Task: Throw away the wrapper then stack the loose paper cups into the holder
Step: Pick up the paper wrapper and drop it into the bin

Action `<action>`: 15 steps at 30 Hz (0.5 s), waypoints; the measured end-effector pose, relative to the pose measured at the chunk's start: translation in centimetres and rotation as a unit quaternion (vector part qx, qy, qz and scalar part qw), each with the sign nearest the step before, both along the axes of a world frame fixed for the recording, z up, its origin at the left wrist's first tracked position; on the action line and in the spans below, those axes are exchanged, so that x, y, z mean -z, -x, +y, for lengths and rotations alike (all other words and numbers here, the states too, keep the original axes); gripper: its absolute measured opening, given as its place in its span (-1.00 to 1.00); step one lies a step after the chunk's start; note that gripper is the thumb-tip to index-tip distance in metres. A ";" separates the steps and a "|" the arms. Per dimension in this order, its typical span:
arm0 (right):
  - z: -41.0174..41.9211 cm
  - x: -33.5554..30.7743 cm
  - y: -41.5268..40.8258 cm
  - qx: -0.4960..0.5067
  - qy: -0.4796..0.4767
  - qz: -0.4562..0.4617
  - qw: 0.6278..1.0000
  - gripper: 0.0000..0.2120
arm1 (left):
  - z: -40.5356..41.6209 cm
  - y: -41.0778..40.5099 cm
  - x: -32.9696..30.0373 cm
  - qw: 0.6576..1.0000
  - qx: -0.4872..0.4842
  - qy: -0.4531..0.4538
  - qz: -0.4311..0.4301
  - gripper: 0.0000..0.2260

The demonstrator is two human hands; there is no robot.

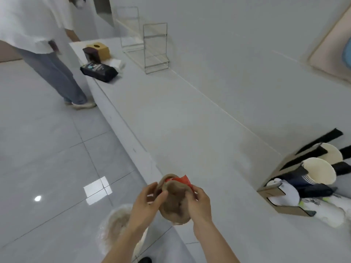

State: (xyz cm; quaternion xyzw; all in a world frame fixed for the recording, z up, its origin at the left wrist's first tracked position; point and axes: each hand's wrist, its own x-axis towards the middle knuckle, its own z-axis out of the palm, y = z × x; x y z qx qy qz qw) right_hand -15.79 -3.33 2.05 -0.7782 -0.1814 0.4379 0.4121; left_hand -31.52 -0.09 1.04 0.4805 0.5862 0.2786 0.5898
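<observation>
A crumpled brown paper wrapper (173, 204) with a red piece at its top is held over the counter's front edge. My left hand (145, 203) grips its left side and my right hand (199, 202) pinches its right side. At the right, a brown cardboard cup holder (275, 194) lies on the counter. Cream-lined paper cups (317, 172) and dark ones rest in and beside it, some on their sides. Below my hands a bin with a clear liner (115, 224) stands on the floor, partly hidden by my left arm.
The long white counter (180, 118) runs away from me. At its far end lie a black bag (98, 70), a brown tissue box (98, 49) and clear acrylic stands (155, 48). A person in a white top (38, 35) stands on the tiled floor at the upper left.
</observation>
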 end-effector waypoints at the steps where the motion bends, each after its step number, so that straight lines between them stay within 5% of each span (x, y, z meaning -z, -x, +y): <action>1: 0.7 0.7 1.6 -0.015 0.010 0.022 1.000 -0.84 | 0.4 1.9 0.6 0.999 -0.028 0.016 0.003 -0.50; 8: 2.6 6.3 11.1 -0.073 0.100 0.059 0.990 -0.75 | -0.4 11.5 5.9 0.984 -0.145 0.100 0.037 -0.79; 15: 4.2 10.2 16.7 -0.097 0.147 0.082 0.981 -0.77 | -1.2 16.3 10.9 0.962 -0.189 0.188 0.067 -0.70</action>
